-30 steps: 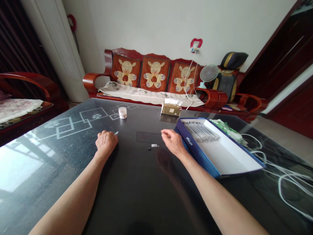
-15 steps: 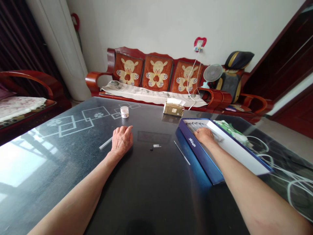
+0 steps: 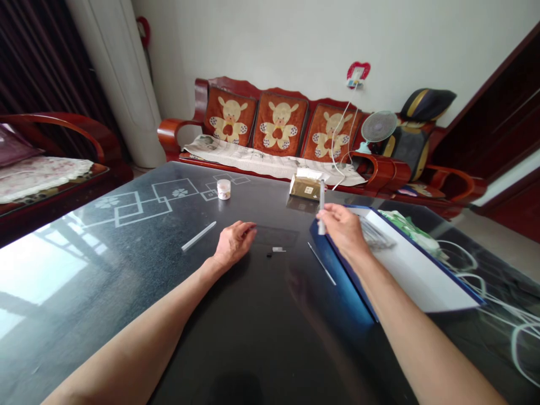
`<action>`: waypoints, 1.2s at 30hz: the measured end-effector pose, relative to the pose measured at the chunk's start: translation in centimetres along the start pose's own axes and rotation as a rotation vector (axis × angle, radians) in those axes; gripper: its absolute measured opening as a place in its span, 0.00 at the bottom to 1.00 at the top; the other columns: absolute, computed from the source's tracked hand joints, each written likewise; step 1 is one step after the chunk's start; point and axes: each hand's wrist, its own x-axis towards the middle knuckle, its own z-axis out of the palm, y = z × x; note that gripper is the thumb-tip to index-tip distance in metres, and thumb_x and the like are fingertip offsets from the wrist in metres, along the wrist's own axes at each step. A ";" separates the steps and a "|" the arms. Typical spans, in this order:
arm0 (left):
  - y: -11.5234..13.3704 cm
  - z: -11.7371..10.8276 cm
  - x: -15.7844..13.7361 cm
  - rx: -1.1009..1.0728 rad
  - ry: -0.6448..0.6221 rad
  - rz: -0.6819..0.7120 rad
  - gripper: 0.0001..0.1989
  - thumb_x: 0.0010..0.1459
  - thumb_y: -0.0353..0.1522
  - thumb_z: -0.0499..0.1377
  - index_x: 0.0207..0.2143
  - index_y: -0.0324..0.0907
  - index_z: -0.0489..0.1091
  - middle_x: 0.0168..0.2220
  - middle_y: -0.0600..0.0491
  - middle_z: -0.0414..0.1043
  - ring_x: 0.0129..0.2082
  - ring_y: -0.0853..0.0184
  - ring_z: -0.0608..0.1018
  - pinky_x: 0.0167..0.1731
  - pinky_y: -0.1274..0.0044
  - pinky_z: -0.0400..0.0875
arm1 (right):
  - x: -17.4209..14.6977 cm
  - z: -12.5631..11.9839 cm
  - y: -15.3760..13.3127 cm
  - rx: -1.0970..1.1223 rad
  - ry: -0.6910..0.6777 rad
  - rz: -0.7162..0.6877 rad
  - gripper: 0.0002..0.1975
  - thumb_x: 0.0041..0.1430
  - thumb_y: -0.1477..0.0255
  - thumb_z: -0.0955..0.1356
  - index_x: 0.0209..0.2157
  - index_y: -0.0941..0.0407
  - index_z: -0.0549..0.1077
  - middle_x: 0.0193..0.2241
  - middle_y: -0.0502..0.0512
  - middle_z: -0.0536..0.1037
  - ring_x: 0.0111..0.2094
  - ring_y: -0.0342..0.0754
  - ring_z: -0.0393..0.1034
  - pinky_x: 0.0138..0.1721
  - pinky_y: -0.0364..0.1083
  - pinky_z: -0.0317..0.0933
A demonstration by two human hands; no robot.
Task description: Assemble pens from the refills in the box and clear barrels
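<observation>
My right hand (image 3: 343,228) pinches a whitish, translucent pen (image 3: 322,205) upright, raised above the near left edge of a blue box (image 3: 422,275). Several similar pens (image 3: 375,233) lie inside that box, partly hidden by my wrist. Over the middle of the dark table, my left hand (image 3: 236,243) is loosely bent with its fingers apart, and nothing shows in it. To its left lies another whitish pen (image 3: 198,236). On its right are a small clear cap (image 3: 277,249) and a tiny black piece (image 3: 269,255). A thin pen refill (image 3: 322,264) lies beside the box.
A small white cup (image 3: 224,189) stands at the back of the glossy table (image 3: 236,349). Behind the box is a tissue pack (image 3: 304,187). A green and white bag (image 3: 411,230) and white cables (image 3: 523,337) lie to the right. A wooden sofa (image 3: 177,135) stands beyond.
My right hand has come up out of the box with a pen. My left hand has shifted right, uncovering the pen on the table. The view has turned slightly left.
</observation>
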 end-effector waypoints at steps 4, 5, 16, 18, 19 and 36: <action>2.1 0.1 0.1 -0.611 -0.189 -0.290 0.22 0.57 0.47 0.55 0.40 0.38 0.75 0.31 0.50 0.76 0.29 0.68 0.76 0.34 0.77 0.71 | -8.2 5.8 -2.2 0.411 -0.342 0.226 0.19 0.47 0.62 0.71 0.41 0.55 0.72 0.28 0.50 0.77 0.26 0.44 0.73 0.24 0.41 0.66; 2.6 0.3 0.1 -0.745 -0.233 -0.355 0.24 0.57 0.49 0.55 0.39 0.37 0.75 0.32 0.49 0.77 0.29 0.68 0.76 0.35 0.76 0.71 | -9.9 7.0 -2.1 0.453 -0.383 0.272 0.18 0.47 0.63 0.71 0.40 0.55 0.72 0.27 0.49 0.77 0.26 0.44 0.73 0.24 0.41 0.65; 4.2 1.0 -0.3 -0.765 -0.219 -0.285 0.18 0.58 0.42 0.56 0.40 0.37 0.73 0.25 0.55 0.68 0.22 0.74 0.69 0.24 0.81 0.65 | -11.7 8.0 0.4 0.364 -0.356 0.191 0.17 0.56 0.57 0.67 0.38 0.57 0.75 0.32 0.55 0.79 0.30 0.47 0.75 0.24 0.41 0.68; 3.9 1.0 -0.6 -0.406 -0.165 -0.052 0.16 0.61 0.40 0.53 0.40 0.39 0.74 0.27 0.53 0.68 0.25 0.72 0.70 0.27 0.80 0.66 | -10.9 7.2 0.6 0.371 -0.254 0.193 0.19 0.56 0.56 0.66 0.38 0.57 0.74 0.32 0.56 0.79 0.31 0.46 0.75 0.25 0.41 0.67; 3.7 1.1 -0.9 -0.231 -0.149 0.065 0.15 0.62 0.39 0.52 0.41 0.39 0.74 0.28 0.52 0.69 0.28 0.71 0.71 0.30 0.79 0.66 | -10.5 6.9 0.7 0.377 -0.212 0.195 0.19 0.56 0.56 0.66 0.39 0.57 0.74 0.32 0.56 0.79 0.31 0.46 0.75 0.25 0.41 0.67; 2.6 1.9 -1.9 0.379 -0.217 0.452 0.15 0.66 0.38 0.48 0.46 0.41 0.69 0.35 0.50 0.72 0.35 0.65 0.73 0.34 0.75 0.68 | -9.5 6.9 3.0 0.215 -0.291 0.195 0.19 0.53 0.54 0.67 0.32 0.56 0.76 0.26 0.55 0.79 0.24 0.46 0.73 0.20 0.41 0.59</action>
